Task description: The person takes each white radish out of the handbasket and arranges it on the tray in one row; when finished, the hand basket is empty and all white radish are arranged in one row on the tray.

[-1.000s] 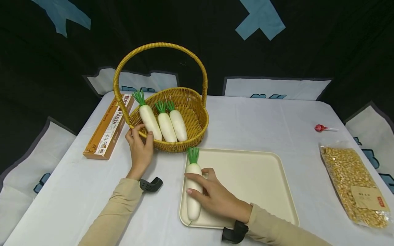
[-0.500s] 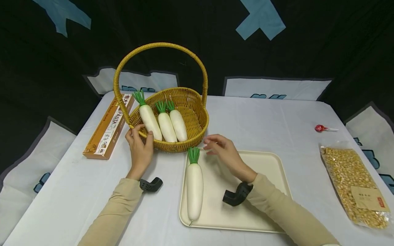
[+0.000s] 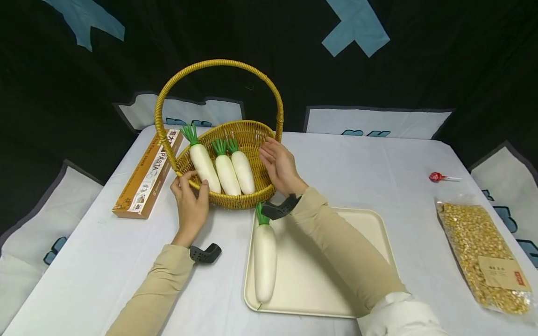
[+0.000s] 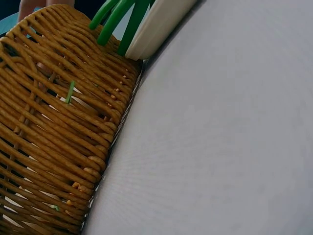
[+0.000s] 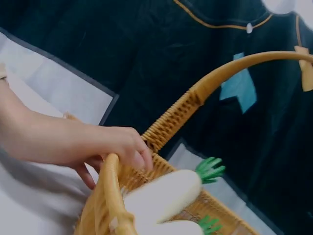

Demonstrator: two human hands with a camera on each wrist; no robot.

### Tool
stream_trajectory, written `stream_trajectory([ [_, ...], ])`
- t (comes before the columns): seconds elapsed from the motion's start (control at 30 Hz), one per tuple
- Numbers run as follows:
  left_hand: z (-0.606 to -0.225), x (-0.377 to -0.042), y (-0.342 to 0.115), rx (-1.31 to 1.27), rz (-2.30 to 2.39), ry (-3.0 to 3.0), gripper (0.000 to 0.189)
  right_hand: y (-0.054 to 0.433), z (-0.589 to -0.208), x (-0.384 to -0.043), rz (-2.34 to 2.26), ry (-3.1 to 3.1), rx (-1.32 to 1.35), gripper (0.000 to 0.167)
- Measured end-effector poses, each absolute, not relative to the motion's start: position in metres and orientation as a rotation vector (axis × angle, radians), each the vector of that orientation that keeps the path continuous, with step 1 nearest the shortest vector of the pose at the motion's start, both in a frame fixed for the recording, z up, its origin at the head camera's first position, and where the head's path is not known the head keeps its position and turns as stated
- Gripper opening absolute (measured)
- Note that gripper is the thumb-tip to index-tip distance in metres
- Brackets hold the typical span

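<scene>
One white table [image 3: 361,170], black curtain [image 3: 428,60] behind; left hand [image 3: 192,207] grips basket [image 3: 235,201], right hand [image 3: 282,169] relaxed.

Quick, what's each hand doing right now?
Left hand: closed, holding the basket by its rim.
Right hand: open, at the basket's right side; whether it touches cannot be told.

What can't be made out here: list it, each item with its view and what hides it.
Head view: the tray's near right corner, under the right sleeve.
Head view: part of the leaves of the radish on the tray, behind the black wrist device.
Head view: fine print on the kernel bag's label, too small.
Right wrist view: the lower part of the basket, cut off by the bottom edge.
</scene>
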State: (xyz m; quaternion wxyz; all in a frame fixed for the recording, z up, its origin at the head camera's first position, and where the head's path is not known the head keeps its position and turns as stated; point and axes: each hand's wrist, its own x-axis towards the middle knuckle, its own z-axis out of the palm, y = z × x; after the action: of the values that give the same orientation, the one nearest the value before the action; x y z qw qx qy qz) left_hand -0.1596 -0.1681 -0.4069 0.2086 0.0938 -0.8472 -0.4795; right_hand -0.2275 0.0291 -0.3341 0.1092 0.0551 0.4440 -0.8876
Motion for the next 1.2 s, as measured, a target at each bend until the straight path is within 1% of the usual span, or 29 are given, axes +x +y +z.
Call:
stream_trajectory([
  [0.07, -0.407, -0.16, -0.168, 0.263, -1.332, -2.359, 0.039, 0.018, -0.336, -0.232, -2.592, 1.419, 0.211, 0.044],
  [0.17, -0.407, -0.16, -0.168, 0.263, -1.331, -2.364, 0.04, 0.006, -0.339, -0.238, -2.423, 1.636, 0.248, 0.042],
  [0.3, -0.406, -0.159, -0.168, 0.267, -1.328, -2.363, 0.04, -0.001, -0.341, -0.245, -2.118, 1.812, 0.193, 0.04],
  [0.37, -0.406, -0.159, -0.169, 0.267, -1.326, -2.36, 0.04, -0.003, -0.34, -0.247, -2.015, 1.835, 0.162, 0.041],
  [0.53, -0.406, -0.16, -0.168, 0.26, -1.326, -2.363, 0.04, -0.004, -0.339, -0.248, -1.782, 1.851, 0.309, 0.062],
  [0.6, -0.406, -0.16, -0.168, 0.258, -1.328, -2.369, 0.04, -0.004, -0.339, -0.248, -1.707, 1.852, 0.376, 0.066],
  [0.73, -0.406, -0.158, -0.169, 0.262, -1.33, -2.369, 0.04, -0.006, -0.34, -0.248, -1.63, 1.883, 0.341, 0.051],
  [0.8, -0.407, -0.158, -0.17, 0.263, -1.33, -2.364, 0.039, -0.007, -0.341, -0.248, -1.622, 1.884, 0.279, 0.047],
  [0.87, -0.407, -0.158, -0.17, 0.258, -1.33, -2.359, 0.039, -0.007, -0.343, -0.248, -1.63, 1.869, 0.215, 0.047],
  [0.97, -0.407, -0.159, -0.169, 0.248, -1.328, -2.356, 0.04, -0.005, -0.343, -0.248, -1.653, 1.838, 0.144, 0.054],
  [1.2, -0.407, -0.159, -0.169, 0.253, -1.309, -2.352, 0.04, -0.002, -0.34, -0.246, -1.669, 1.791, 0.076, 0.051],
])
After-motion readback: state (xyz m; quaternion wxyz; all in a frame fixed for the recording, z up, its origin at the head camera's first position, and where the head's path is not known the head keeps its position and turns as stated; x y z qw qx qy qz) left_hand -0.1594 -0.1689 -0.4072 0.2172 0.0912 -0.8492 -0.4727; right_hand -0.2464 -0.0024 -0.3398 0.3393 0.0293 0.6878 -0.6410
